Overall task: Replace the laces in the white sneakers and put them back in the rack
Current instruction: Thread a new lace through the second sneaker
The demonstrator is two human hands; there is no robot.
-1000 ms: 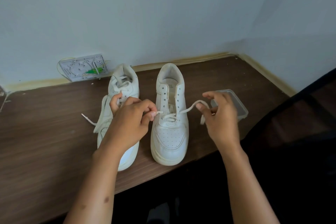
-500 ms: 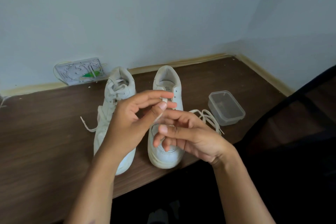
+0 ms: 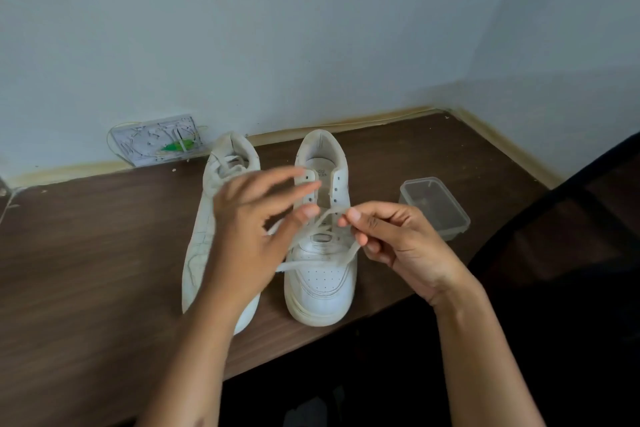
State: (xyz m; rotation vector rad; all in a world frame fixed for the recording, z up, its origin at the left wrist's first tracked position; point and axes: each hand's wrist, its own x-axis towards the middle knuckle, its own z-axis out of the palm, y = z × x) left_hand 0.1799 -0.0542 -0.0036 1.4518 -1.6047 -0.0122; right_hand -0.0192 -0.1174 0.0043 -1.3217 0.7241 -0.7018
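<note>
Two white sneakers stand side by side on a dark wooden table (image 3: 86, 253), toes toward me. The right sneaker (image 3: 322, 284) has a white lace (image 3: 304, 264) threaded through only its lowest eyelets; the upper eyelets are bare. My right hand (image 3: 398, 246) pinches one end of this lace above the tongue. My left hand (image 3: 256, 229) hovers over the gap between the shoes, fingers spread and blurred, thumb touching the lace where it crosses. The left sneaker (image 3: 207, 218) is partly hidden behind my left hand and forearm.
A clear, empty plastic box (image 3: 434, 206) sits right of the right sneaker. A white plastic wall fitting with wires (image 3: 157, 140) leans at the back left against the wall. The table's front edge runs just below the toes; a dark chair shape (image 3: 571, 236) is at right.
My hands have separated: the right one drew back to the right with the lace end, the left opened its fingers. The lace now crosses above the tongue.
</note>
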